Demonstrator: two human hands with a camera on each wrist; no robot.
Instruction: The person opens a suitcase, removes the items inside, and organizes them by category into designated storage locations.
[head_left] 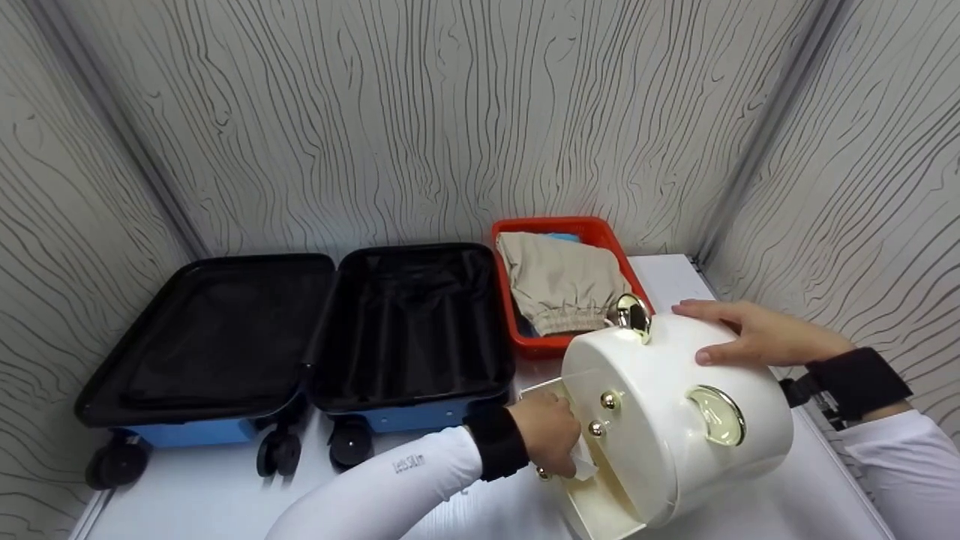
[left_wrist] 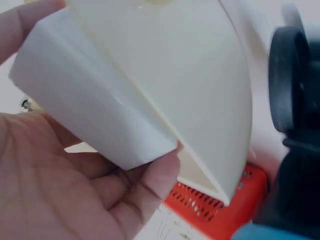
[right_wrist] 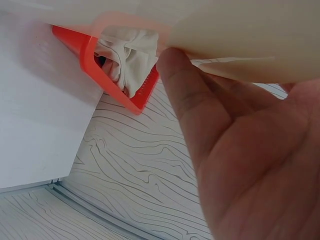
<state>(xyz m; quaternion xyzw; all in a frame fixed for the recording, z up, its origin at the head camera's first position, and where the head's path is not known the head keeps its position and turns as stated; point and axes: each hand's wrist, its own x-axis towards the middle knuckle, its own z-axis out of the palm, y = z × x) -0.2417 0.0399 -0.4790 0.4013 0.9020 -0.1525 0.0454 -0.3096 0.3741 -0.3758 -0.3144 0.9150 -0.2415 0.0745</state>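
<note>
Curled fingers of the left hand (head_left: pixel 551 442) close round a small white folded piece (head_left: pixel 583 466), paper or card by the look of it, at the open drawer (head_left: pixel 600 502) at the bottom of a cream round box (head_left: pixel 675 420). The left wrist view shows the thumb and palm wrapped under a white folded sheet (left_wrist: pixel 100 120), with the cream wall of the box rising just behind it. The right hand (head_left: pixel 742 337) lies flat on top of the box, fingers straight and spread, thumb against the side, gripping nothing; the right wrist view shows the palm pressed against the cream surface (right_wrist: pixel 250 40).

The box lies tipped on the white table (head_left: pixel 210 495) at its front right corner, gold knobs (head_left: pixel 609 401) facing the person, a gold oval handle (head_left: pixel 718 414) on its side and a gold fitting (head_left: pixel 632 313) at the far end. The drawer juts out towards the table's near edge.

Just behind the box, near the back right corner, stands a red basket (head_left: pixel 504 285) holding a beige folded garment (head_left: pixel 559 283), with something blue beneath it. An open blue suitcase (head_left: pixel 300 337) with black lining lies flat across the left and middle of the table, its right half just beside the basket, wheels towards the front edge. Both sleeves are white with black wrist straps
</note>
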